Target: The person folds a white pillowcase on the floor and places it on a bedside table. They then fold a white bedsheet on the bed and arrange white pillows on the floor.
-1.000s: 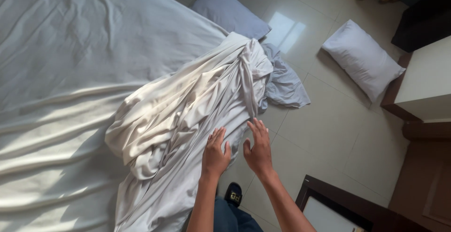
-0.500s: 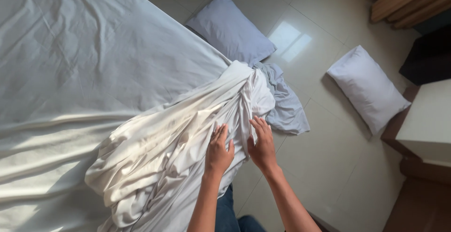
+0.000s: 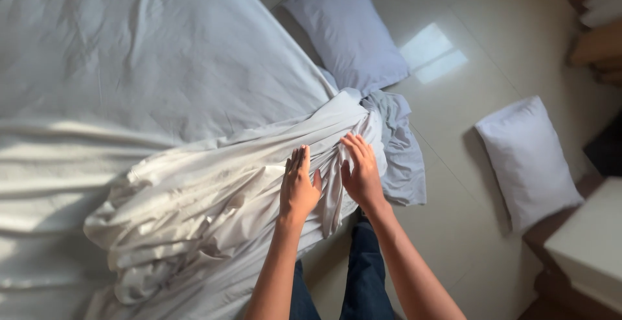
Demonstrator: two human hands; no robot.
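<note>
Left hand: I'm seeing the left hand (image 3: 299, 187) lying flat, fingers straight and close together, pressing on the bunched white sheet (image 3: 214, 203); it's gripping nothing.
Right hand: the right hand (image 3: 361, 172) is resting just beside it, fingers spread a little over the folds at the sheet's gathered end; I'm not seeing a closed grasp.
Sheet: it's lying in a crumpled heap across the near edge of the bed (image 3: 129, 67), its end hanging off toward the floor (image 3: 479, 28).
Around: a grey cloth (image 3: 405, 151) is trailing from under the heap; one pillow (image 3: 350, 32) is lying on the floor against the bed, another pillow (image 3: 525, 158) well apart.
Progress: I'm judging this early — sheet still heaped, unspread, both pillows still down there.
</note>
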